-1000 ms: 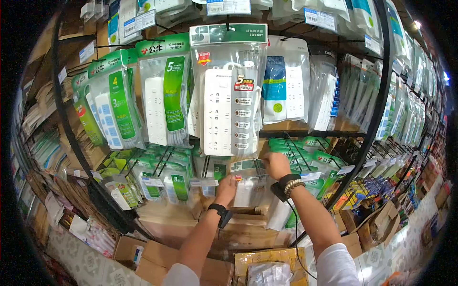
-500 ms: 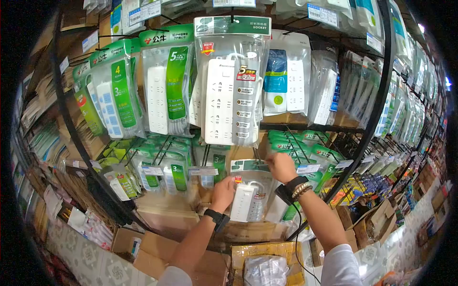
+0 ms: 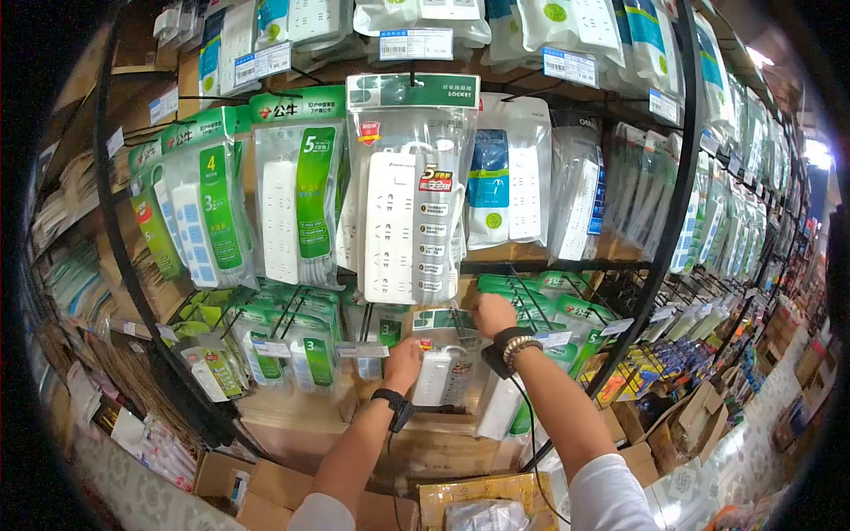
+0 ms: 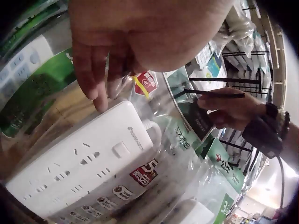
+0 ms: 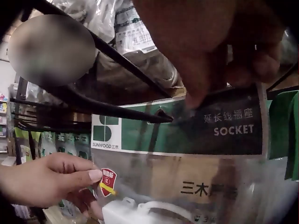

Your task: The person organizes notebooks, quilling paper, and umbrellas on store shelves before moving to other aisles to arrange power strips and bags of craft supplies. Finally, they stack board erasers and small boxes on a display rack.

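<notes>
Right wrist: left hand (image 5: 55,179) pinches socket bag (image 5: 187,161); shadowed right hand (image 5: 208,44) has unclear grip.

My right hand (image 5: 219,46) touches the SOCKET header card (image 5: 187,126) at a black hook (image 5: 135,114); my left hand (image 5: 56,179) pinches the bag's edge.

Three views of one rack (image 3: 104,159), one wide, two close.
The head view looks forward and slightly down from in front, farthest back. The left wrist view is near and tilted, facing the packet (image 4: 79,161) past the left hand (image 4: 149,37). The right wrist view faces the packet's top (image 5: 187,140) from close by, under the right hand (image 5: 224,42). All three share the packet and both hands.
</notes>
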Demonstrator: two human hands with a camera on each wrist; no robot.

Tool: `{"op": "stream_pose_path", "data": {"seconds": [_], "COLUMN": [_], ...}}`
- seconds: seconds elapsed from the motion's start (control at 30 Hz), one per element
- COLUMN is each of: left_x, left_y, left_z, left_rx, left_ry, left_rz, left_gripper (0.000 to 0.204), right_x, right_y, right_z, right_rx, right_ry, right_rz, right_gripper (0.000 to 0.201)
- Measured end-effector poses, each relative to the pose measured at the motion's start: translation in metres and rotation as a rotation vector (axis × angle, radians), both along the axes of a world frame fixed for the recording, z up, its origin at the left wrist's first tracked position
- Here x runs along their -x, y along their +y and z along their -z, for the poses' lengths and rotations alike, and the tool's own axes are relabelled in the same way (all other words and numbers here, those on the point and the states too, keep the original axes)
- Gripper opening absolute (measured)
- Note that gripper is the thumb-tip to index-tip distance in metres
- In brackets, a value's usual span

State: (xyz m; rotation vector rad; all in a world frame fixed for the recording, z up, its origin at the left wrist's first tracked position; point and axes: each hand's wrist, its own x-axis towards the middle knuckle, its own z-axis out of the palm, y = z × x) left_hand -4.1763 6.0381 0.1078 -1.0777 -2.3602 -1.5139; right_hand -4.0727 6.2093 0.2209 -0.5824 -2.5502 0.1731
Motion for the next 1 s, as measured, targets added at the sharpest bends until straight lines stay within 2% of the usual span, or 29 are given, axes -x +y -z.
{"op": "stream_pose_path", "data": {"seconds": [0.13,0.33,0.4,0.43,0.5,0.6,0.67,0.73,0.77,0.8,0.87,0.9,0.93,0.97,1.0], "left_x": [0.015,0.029,0.028,0.028,0.027,0.02,0.008,-0.007,-0.023,-0.048,-0.092,-0.109,-0.124,-0.142,-0.155], "left_y": [0.013,0.017,0.02,0.021,0.017,0.015,0.008,-0.001,-0.013,-0.029,-0.06,-0.079,-0.097,-0.116,-0.132], "left_z": [0.002,-0.001,0.0,0.001,0.006,0.009,0.016,0.035,0.042,0.04,0.04,0.054,0.066,0.072,0.07], "left_rx": [-0.107,-0.004,0.017,0.024,-0.011,0.019,0.033,0.009,0.129,0.16,0.331,0.382,0.431,0.415,0.389], "left_ry": [0.007,0.082,0.174,0.166,0.006,-0.032,-0.086,0.067,0.112,0.11,0.005,-0.006,-0.01,-0.046,-0.072], "left_rz": [0.022,0.029,-0.047,-0.046,0.003,-0.036,0.043,-0.079,-0.077,-0.06,0.053,0.1,0.158,0.219,0.272], "left_gripper": [0.02,0.025,0.028,0.028,0.026,0.021,0.025,0.036,0.045,0.045,0.043,0.041,0.039,0.034,0.029], "right_x": [0.006,0.02,0.024,0.025,0.027,0.022,0.017,0.008,0.001,-0.011,-0.036,-0.054,-0.077,-0.106,-0.127], "right_y": [-0.006,0.001,0.004,0.006,0.006,0.003,0.001,-0.012,-0.017,-0.026,-0.046,-0.054,-0.072,-0.096,-0.121], "right_z": [-0.015,-0.008,-0.004,-0.001,0.002,-0.003,0.0,-0.001,0.0,0.006,0.011,0.018,0.026,0.038,0.058], "right_rx": [0.069,0.013,0.01,0.017,-0.015,0.031,-0.038,-0.03,-0.064,-0.033,-0.024,0.046,0.102,0.146,0.116], "right_ry": [-0.005,0.029,-0.017,-0.025,-0.017,0.002,0.004,0.013,0.022,0.016,0.3,0.37,0.404,0.308,0.324], "right_rz": [0.048,0.048,0.066,0.066,0.055,0.062,0.076,0.106,0.044,0.06,-0.025,-0.056,-0.031,0.02,0.023], "right_gripper": [0.015,0.015,0.015,0.015,0.014,0.013,0.01,0.006,0.009,0.009,0.015,0.019,0.016,0.019,0.02]}}
